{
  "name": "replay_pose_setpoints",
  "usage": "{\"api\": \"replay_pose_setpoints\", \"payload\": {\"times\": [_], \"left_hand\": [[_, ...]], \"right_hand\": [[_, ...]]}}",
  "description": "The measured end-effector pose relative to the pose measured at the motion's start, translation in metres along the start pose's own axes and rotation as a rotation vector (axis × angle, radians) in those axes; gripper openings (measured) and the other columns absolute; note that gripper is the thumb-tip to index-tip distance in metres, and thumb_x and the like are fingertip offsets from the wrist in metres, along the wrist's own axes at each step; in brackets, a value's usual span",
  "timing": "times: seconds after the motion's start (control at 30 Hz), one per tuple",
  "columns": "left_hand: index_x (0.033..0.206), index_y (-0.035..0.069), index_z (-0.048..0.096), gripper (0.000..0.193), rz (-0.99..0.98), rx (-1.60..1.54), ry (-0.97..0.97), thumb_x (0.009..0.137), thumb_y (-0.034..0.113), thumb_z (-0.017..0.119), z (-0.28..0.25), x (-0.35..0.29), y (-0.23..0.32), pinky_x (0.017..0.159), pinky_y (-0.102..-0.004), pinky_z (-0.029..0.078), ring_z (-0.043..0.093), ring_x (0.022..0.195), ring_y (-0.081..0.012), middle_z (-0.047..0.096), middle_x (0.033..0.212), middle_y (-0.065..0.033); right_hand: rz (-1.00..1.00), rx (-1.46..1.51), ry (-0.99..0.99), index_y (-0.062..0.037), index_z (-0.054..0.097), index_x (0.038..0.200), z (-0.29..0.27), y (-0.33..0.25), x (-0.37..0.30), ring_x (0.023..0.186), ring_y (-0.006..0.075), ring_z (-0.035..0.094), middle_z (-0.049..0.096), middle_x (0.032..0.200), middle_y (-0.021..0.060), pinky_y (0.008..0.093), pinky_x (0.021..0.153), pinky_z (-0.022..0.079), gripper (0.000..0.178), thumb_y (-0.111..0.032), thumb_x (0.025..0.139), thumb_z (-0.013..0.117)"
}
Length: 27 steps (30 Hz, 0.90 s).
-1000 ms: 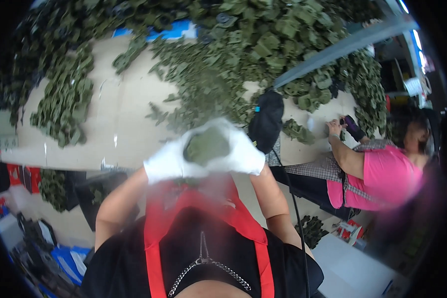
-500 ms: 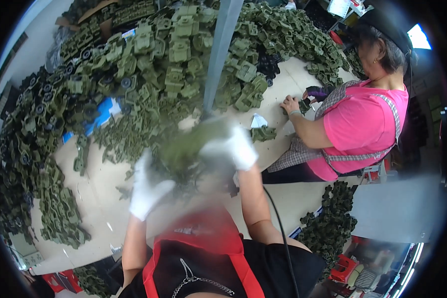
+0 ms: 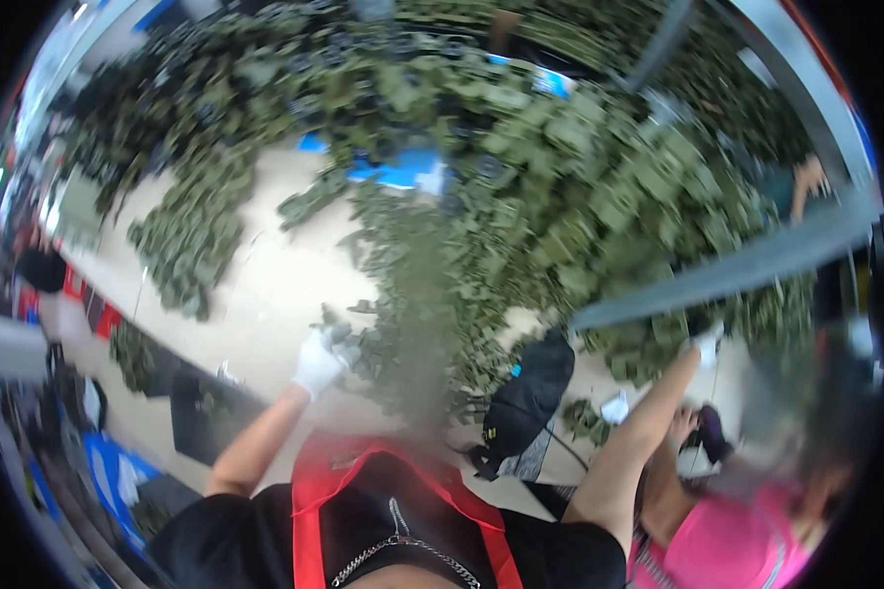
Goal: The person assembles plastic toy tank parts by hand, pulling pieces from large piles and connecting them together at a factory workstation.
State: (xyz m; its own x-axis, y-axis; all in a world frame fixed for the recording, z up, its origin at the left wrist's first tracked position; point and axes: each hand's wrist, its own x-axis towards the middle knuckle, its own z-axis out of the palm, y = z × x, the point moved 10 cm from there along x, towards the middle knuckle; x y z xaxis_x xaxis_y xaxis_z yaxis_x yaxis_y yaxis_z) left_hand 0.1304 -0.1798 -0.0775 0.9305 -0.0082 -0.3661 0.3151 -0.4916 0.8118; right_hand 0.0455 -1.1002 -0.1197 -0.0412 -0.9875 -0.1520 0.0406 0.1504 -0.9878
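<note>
While L hand (image 3: 322, 361) flanks green-pc heap (image 3: 391, 270), long axis fore-aft.

Bare bench (image 3: 285, 270) left of ctr: open room above the L hand (image 3: 322, 361), btwn heaped green parts (image 3: 192, 236) at left & ctr. Lower right is tight: slanting gray metal bar (image 3: 727, 280) above the R hand (image 3: 705, 342), co-worker's gloved hand (image 3: 713, 432) below, black bag (image 3: 530, 388) farther left.
</note>
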Motion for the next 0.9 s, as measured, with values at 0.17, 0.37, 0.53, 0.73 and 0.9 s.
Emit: {"api": "replay_pose_setpoints", "payload": {"times": [0.17, 0.37, 0.53, 0.73, 0.9], "left_hand": [[0.129, 0.012, 0.052, 0.058, 0.139, 0.505, 0.532, 0.076, 0.028, 0.07, -0.127, 0.104, 0.024, 0.097, -0.0438, 0.043, 0.05, 0.115, -0.0378, 0.053, 0.122, -0.0225], [0.132, 0.014, 0.051, 0.07, 0.024, 0.817, 0.643, 0.067, 0.029, 0.075, -0.195, 0.22, 0.035, 0.099, -0.0425, 0.043, 0.052, 0.116, -0.037, 0.054, 0.125, -0.0215], [0.136, 0.008, 0.048, 0.08, -0.003, 0.248, 0.273, 0.065, 0.026, 0.08, -0.166, 0.23, -0.016, 0.091, -0.0393, 0.05, 0.064, 0.1, -0.0299, 0.066, 0.111, -0.0164], [0.125, 0.002, 0.054, 0.062, 0.37, 0.032, 0.332, 0.067, 0.007, 0.077, -0.132, 0.045, 0.065, 0.088, -0.0383, 0.05, 0.061, 0.103, -0.0308, 0.061, 0.112, -0.0169], [0.113, 0.002, 0.061, 0.043, 0.713, 0.097, 0.271, 0.072, 0.004, 0.072, -0.126, -0.063, 0.095, 0.087, -0.0368, 0.05, 0.062, 0.094, -0.0312, 0.058, 0.11, -0.0154]], "right_hand": [[0.142, -0.315, -0.276, 0.0054, 0.061, 0.12, 0.02, 0.001, -0.027, 0.098, 0.0251, 0.061, 0.065, 0.118, 0.0119, 0.0372, 0.089, 0.049, 0.073, -0.054, 0.079, 0.071], [-0.367, -0.811, -0.075, 0.0029, 0.064, 0.117, 0.005, -0.12, -0.153, 0.085, 0.023, 0.062, 0.069, 0.109, 0.0109, 0.0358, 0.081, 0.051, 0.052, -0.038, 0.085, 0.07], [-0.688, -0.277, -0.589, -0.0005, 0.068, 0.103, 0.043, -0.198, -0.526, 0.085, 0.0139, 0.061, 0.069, 0.098, 0.0079, 0.0285, 0.08, 0.049, 0.017, -0.008, 0.089, 0.063], [0.087, -0.409, -1.556, -0.0007, 0.023, 0.147, 0.098, -0.011, -0.826, 0.119, 0.0264, 0.054, 0.054, 0.128, 0.0229, 0.0373, 0.1, 0.045, 0.098, -0.028, 0.074, 0.082], [0.759, -0.092, -1.509, 0.0042, 0.034, 0.139, 0.11, 0.072, -0.902, 0.095, 0.023, 0.065, 0.063, 0.111, 0.0139, 0.0352, 0.082, 0.055, 0.074, -0.003, 0.076, 0.072]]}}
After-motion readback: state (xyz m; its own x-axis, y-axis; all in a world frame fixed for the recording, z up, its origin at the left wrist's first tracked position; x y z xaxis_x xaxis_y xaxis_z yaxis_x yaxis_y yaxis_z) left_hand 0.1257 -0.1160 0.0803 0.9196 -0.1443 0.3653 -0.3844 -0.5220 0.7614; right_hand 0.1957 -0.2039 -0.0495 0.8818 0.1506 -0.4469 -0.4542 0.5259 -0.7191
